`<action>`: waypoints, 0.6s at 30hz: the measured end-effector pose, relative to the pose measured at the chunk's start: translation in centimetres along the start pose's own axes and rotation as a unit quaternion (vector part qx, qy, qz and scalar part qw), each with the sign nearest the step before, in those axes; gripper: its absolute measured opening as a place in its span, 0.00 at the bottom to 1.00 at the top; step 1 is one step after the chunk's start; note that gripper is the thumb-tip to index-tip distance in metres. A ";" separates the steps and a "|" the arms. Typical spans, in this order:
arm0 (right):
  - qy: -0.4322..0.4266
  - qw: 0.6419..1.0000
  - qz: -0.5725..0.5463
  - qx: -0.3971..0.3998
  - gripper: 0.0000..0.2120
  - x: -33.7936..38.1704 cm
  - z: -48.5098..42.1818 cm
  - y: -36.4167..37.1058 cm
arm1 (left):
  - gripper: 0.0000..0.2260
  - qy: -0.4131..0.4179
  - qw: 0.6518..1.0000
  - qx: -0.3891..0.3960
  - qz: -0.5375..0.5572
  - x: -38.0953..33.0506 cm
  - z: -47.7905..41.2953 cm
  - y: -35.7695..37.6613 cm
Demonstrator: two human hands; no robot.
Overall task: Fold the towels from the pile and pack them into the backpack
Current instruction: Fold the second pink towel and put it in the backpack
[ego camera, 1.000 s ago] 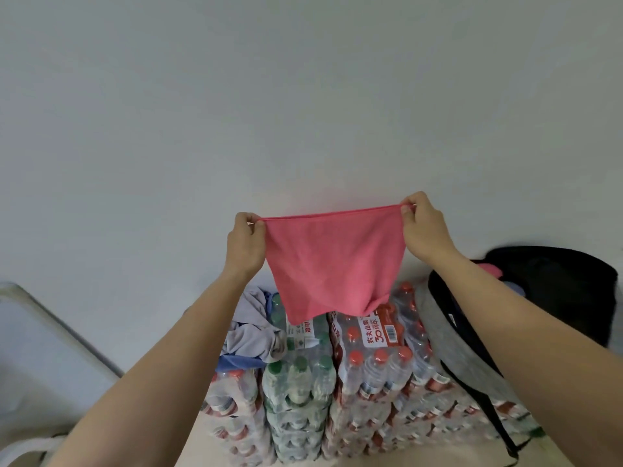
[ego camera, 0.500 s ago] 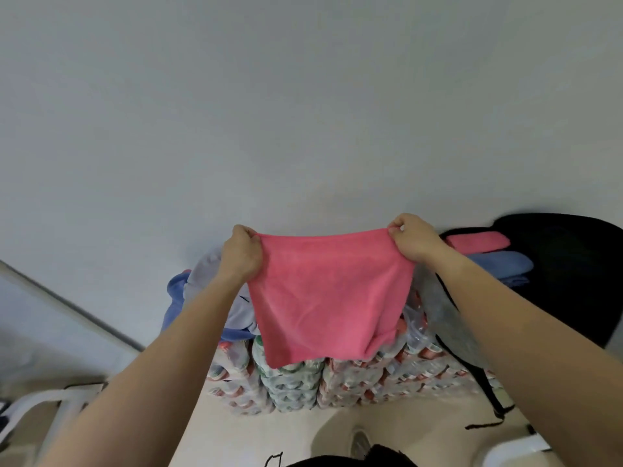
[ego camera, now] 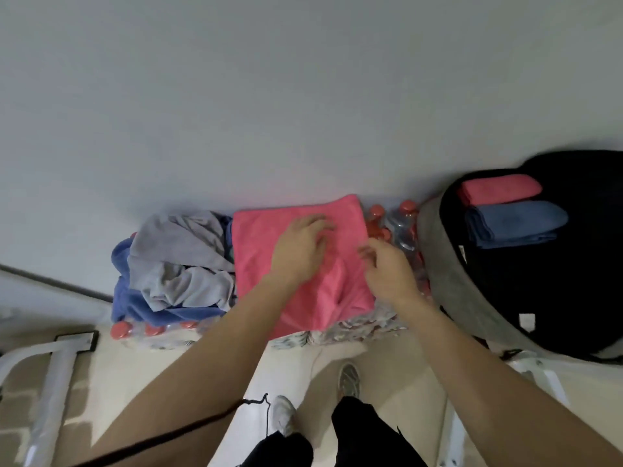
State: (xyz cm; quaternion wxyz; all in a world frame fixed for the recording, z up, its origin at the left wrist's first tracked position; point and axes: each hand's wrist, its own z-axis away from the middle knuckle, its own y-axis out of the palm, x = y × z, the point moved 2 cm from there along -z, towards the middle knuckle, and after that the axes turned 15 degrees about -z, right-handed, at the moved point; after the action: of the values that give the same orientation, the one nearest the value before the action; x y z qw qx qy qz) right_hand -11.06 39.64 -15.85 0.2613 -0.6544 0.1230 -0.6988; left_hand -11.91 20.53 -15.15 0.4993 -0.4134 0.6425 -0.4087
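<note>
Left grip (ego camera: 300, 251) lay flat, fingers spread, on one pink cloth towel (ego camera: 256, 244) over red-capped bottle packs (ego camera: 403, 227), right grip (ego camera: 387, 267) relaxed at its edge, two crumpled towels (ego camera: 182, 254) beside, two folded towels (ego camera: 512, 224) in one black backpack (ego camera: 573, 298)

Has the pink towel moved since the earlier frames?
Yes. The pink towel went down: it now lies flat on the bottle packs, beside the pile.
</note>
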 end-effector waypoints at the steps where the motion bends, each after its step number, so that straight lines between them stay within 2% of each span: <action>1: -0.015 0.999 0.023 0.025 0.20 -0.3 1.2 -0.1 | 0.17 0.047 0.998 0.035 0.005 -1.1 -0.7 1.0; 3: -0.045 0.995 0.059 0.072 0.22 -0.7 2.9 -0.3 | 0.18 0.097 0.990 0.099 -0.018 -2.6 -1.8 2.5; 7: -0.066 0.988 0.093 0.101 0.16 -1.5 4.2 -0.6 | 0.18 0.145 0.966 0.192 -0.091 -3.1 -2.1 4.5; 14: -0.055 0.994 0.069 0.069 0.06 -2.6 4.9 -0.9 | 0.21 0.143 0.958 0.221 -0.111 -3.1 -2.0 4.9; 18: -0.045 0.997 0.059 0.034 0.06 -2.7 7.0 -2.1 | 0.21 0.143 0.954 0.235 -0.118 -3.0 -2.2 4.9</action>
State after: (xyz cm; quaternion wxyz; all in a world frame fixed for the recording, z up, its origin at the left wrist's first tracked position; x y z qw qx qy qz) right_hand -4.62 43.98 -16.34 0.3292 -0.6678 0.1257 -0.6556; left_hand -14.16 25.19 -18.52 0.4336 -0.2947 0.5395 -0.6589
